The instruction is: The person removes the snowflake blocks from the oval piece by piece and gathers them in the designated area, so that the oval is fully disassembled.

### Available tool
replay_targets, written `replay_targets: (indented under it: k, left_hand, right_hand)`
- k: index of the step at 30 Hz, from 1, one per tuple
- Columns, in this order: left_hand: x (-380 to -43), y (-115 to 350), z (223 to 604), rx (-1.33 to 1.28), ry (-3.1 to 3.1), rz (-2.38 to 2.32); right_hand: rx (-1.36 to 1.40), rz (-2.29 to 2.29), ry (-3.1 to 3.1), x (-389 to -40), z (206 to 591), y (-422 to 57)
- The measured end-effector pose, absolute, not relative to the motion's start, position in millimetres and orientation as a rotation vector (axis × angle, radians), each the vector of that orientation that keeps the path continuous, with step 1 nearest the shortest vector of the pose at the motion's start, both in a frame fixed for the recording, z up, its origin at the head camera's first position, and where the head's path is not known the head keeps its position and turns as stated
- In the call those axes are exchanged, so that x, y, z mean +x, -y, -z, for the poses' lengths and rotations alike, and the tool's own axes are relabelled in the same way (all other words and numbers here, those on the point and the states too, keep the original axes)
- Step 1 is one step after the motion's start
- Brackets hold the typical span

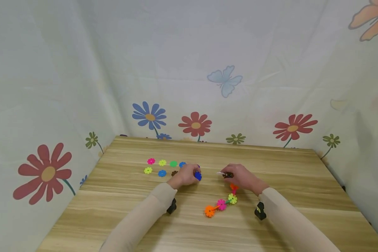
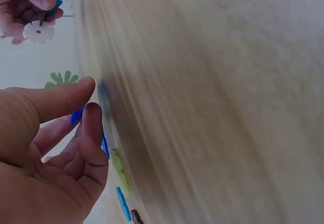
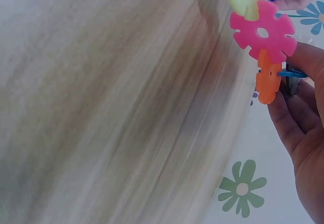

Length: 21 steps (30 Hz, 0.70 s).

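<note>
Right grip (image 1: 243, 177) clamped on far end of flower-disc chain (image 1: 223, 206), tail slanting nearward and left across worktop (image 1: 289, 182). White disc (image 2: 38, 33) juts toward left grip (image 1: 186, 175), which seemingly pinches blue disc (image 1: 198, 176); contact partly hidden.

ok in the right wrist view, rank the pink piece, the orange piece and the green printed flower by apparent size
1. pink piece
2. green printed flower
3. orange piece, turned partly edge-on

Apparent size only: the flower is on the backdrop behind.
</note>
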<state>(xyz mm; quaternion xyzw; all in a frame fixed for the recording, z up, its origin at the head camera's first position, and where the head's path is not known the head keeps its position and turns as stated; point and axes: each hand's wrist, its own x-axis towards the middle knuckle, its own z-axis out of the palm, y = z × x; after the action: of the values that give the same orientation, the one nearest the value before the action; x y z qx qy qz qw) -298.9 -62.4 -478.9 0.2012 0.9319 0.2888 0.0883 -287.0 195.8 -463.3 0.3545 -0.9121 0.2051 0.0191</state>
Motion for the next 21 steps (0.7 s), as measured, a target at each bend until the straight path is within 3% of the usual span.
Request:
replay_targets:
  k: [21]
  left_hand:
    - [-296.7, 60.0, 478.2, 0.566, -2.779, -0.815]
  right_hand:
    - [1.103, -0.647, 2.840, -288.1, 466.6, -197.7]
